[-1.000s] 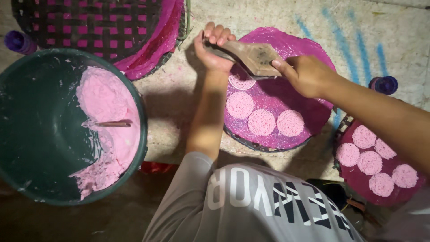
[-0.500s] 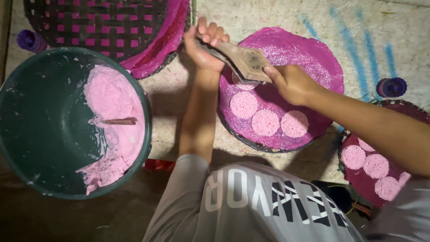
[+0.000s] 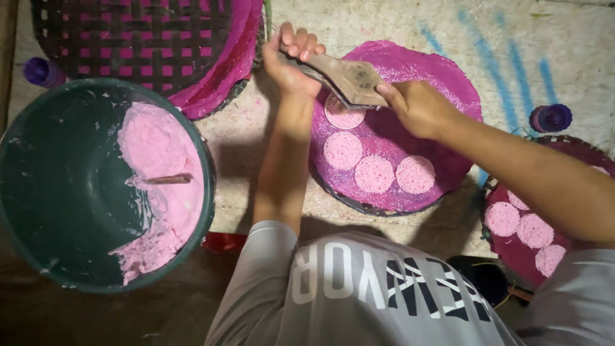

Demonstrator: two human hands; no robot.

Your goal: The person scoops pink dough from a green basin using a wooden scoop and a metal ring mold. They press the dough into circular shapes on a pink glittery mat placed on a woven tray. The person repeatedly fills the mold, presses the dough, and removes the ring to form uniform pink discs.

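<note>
**Two hands hold a flat wooden tool over a tray of pink rounds**

The person sits on the floor and looks down. The left hand [image 3: 291, 59] is closed around the thin handle end of a flat wooden tool [image 3: 343, 78]. The right hand [image 3: 416, 106] grips the wide end of the same tool, with the fingers curled over its edge. The tool hangs just above a round tray [image 3: 448, 83] lined with a shiny purple sheet.

Four pink rounds lie on that tray. One pink round [image 3: 344, 116] sits right under the wide end of the tool and is partly hidden by it. The other three pink rounds [image 3: 375, 173] lie in a curved row closer to the person, near each other but not touching.

To the left stands a big dark green bucket [image 3: 38, 192] with soft pink dough [image 3: 160, 186] piled on one side. A small stick [image 3: 168, 179] pokes out of the dough. Above the bucket lies a woven basket tray [image 3: 128, 32] with pink cloth under it. At the right edge is another tray [image 3: 576, 144] holding more pink rounds [image 3: 525, 227]. Two small purple caps [image 3: 551, 118] rest on the floor, one at each side
</note>
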